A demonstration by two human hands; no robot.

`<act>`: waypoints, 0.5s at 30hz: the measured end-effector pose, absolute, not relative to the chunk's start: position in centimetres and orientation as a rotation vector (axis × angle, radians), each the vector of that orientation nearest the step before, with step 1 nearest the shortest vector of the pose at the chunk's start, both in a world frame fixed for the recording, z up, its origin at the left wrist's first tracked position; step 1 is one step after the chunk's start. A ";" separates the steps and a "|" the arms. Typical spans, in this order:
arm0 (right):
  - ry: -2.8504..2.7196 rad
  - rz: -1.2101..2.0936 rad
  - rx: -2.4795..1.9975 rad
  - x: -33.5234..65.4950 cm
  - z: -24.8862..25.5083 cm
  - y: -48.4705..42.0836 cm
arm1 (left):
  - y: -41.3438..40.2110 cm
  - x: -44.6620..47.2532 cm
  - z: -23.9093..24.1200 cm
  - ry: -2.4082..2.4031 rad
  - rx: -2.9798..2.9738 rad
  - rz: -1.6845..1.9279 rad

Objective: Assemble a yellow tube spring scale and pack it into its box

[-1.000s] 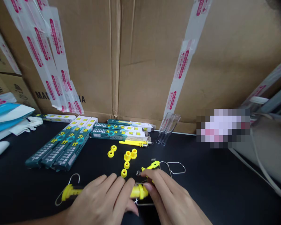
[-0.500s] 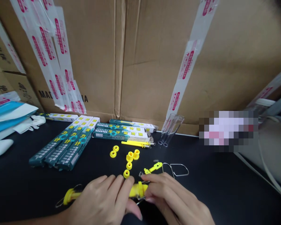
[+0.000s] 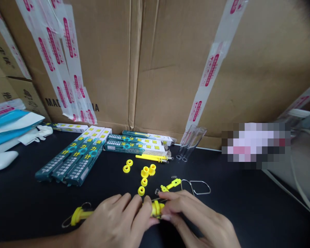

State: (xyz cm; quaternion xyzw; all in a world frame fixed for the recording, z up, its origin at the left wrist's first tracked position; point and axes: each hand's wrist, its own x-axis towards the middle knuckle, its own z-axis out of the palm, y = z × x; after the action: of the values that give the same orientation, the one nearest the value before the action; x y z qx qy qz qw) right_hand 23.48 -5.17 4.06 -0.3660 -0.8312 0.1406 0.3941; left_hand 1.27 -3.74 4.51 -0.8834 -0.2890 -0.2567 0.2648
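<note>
My left hand is wrapped over a long yellow tube-shaped tool lying on the black table; its left end with a wire hook sticks out. My right hand pinches the tool's yellow right end cap, fingers closed around it. Just beyond my fingers lie several small yellow rings and caps, a yellow strip with a spring and a bent wire hook.
Several teal and white product boxes and a second pair lie further back. Clear tubes lean on the big taped cardboard box. White and blue packets sit at the left.
Both hands stay on the yellow tool. My right fingers have closed tighter over its right end, hiding more of the cap, and the view has shifted slightly.
</note>
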 end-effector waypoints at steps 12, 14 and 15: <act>-2.198 0.312 -1.038 23.7 2.7 -5.0 | -4.1 1.2 5.6 -0.769 -2.274 -0.748; -2.257 0.261 -1.004 23.6 2.6 -5.0 | -4.2 1.1 5.4 -0.760 -2.281 -0.752; -2.274 0.236 -0.984 23.6 2.6 -5.0 | -4.2 1.1 5.3 -0.760 -2.276 -0.757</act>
State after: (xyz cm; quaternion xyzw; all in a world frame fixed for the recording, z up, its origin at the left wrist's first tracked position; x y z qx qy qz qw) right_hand 23.58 -5.00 2.64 -0.3744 -0.8655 0.0896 0.3205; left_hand 1.06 -4.21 5.32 -0.8607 -0.2875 -0.2861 0.3078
